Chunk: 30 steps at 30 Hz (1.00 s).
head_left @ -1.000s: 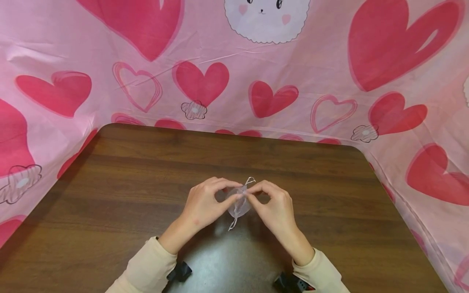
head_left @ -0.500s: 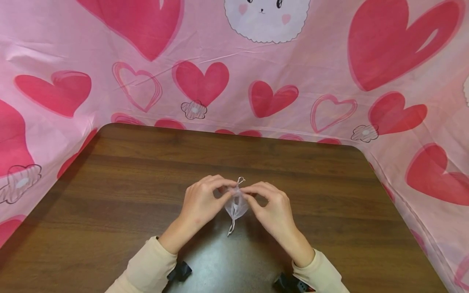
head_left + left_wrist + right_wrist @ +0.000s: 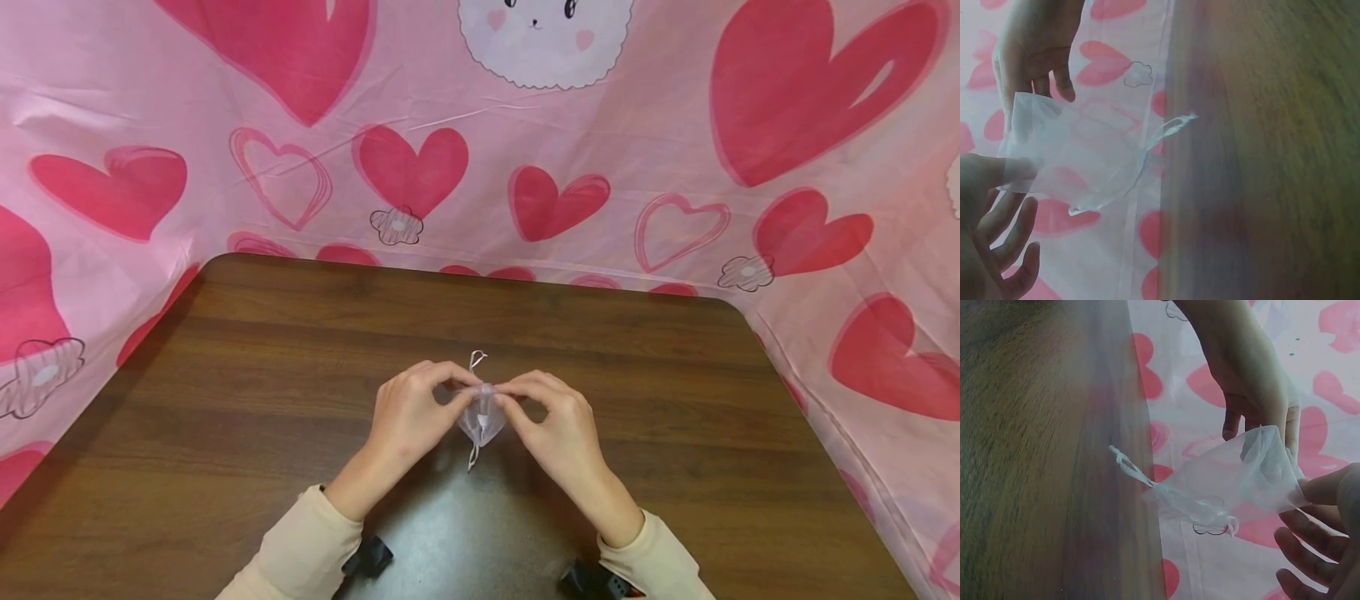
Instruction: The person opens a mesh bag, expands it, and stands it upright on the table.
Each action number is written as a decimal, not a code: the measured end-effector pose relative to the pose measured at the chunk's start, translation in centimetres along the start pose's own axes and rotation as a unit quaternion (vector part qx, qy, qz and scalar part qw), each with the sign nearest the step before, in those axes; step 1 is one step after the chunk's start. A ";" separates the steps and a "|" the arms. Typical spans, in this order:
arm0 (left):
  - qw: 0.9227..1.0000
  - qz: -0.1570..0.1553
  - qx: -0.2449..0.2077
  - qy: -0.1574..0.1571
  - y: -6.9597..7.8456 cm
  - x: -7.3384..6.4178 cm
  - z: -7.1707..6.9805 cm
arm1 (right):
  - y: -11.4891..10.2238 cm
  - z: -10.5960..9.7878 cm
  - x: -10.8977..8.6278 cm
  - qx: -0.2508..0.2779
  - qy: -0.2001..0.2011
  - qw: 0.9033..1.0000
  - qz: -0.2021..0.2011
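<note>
A small sheer white drawstring pouch (image 3: 480, 421) is held between the two hands above the brown table. My left hand (image 3: 411, 410) pinches one side of it between thumb and fingers. From the other side my right hand (image 3: 557, 423) pinches it too. In the left wrist view, the pouch (image 3: 1091, 150) spreads out thin and see-through, with its looped cord (image 3: 1172, 128) at the end away from the fingers. The right wrist view shows the pouch (image 3: 1222, 481) with cord loops at two corners. In the head view, cord sticks out on its far and near sides.
The dark wood table (image 3: 300, 325) lies under both forearms. A pink curtain with red hearts (image 3: 555, 125) surrounds its far and side edges. Black wrist devices (image 3: 367, 557) show below the cream sleeves (image 3: 300, 542).
The pouch has shifted slightly left and turned, so its far cord loop now points up nearer my left fingers. The left hand has moved a little left; both hands keep pinching it.
</note>
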<state>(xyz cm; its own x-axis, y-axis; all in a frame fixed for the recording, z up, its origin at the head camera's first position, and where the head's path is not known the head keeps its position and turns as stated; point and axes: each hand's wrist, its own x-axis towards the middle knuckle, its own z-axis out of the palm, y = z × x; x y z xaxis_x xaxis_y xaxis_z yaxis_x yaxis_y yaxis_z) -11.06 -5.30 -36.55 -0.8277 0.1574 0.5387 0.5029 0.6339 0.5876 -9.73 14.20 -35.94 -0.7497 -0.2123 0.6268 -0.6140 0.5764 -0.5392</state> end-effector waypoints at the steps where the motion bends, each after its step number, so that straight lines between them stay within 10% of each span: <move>1: 1.000 0.002 -0.002 0.001 0.0 0.0 0.0 | 0.0 0.0 0.0 -0.002 0.002 1.000 0.000; 30: 0.996 0.086 0.006 -0.008 -0.1 -0.1 0.3 | 0.3 0.0 -0.1 -0.053 0.028 0.998 0.003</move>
<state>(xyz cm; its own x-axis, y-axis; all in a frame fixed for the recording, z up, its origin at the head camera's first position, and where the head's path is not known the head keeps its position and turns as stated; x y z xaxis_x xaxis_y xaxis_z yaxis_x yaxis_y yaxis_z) -11.12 -5.17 -36.82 -0.7340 0.2757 0.6207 0.6343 0.6051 0.4812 -9.84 14.41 -36.22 -0.7364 -0.1654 0.6560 -0.5776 0.6585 -0.4824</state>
